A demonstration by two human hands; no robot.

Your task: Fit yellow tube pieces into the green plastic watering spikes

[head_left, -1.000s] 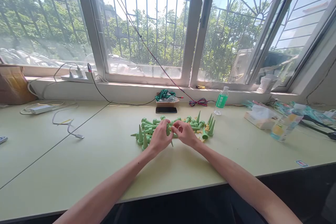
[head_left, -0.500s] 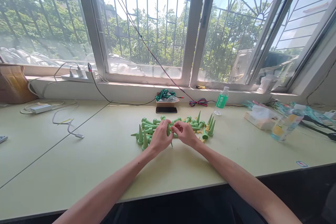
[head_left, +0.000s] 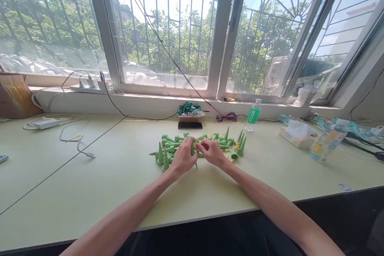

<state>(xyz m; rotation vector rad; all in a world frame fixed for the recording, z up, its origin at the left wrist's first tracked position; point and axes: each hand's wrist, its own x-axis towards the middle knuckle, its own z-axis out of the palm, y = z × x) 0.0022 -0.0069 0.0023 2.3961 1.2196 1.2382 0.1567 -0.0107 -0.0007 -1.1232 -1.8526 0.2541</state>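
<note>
My left hand (head_left: 183, 157) is closed round a green plastic watering spike (head_left: 193, 149), whose pointed tip shows below the fingers. My right hand (head_left: 211, 153) meets it at the spike's side, thumb and fingertips pinched together; what lies in that pinch is too small to make out. Around both hands is a pile of similar green spikes (head_left: 169, 144), most lying flat. Several stand point up at the pile's right (head_left: 242, 147) and left ends. Small yellow pieces (head_left: 228, 151) are scattered among the spikes, chiefly beside my right hand.
Behind the pile lie a phone (head_left: 190, 125) and a small box (head_left: 191, 119) with green material in it. A green-labelled bottle (head_left: 253, 116), a tissue box (head_left: 298, 138) and a second bottle (head_left: 327, 144) are to the right. A white cable (head_left: 78, 140) lies at left.
My right fingertips have shifted very slightly against the spike. Everything else looks the same.
</note>
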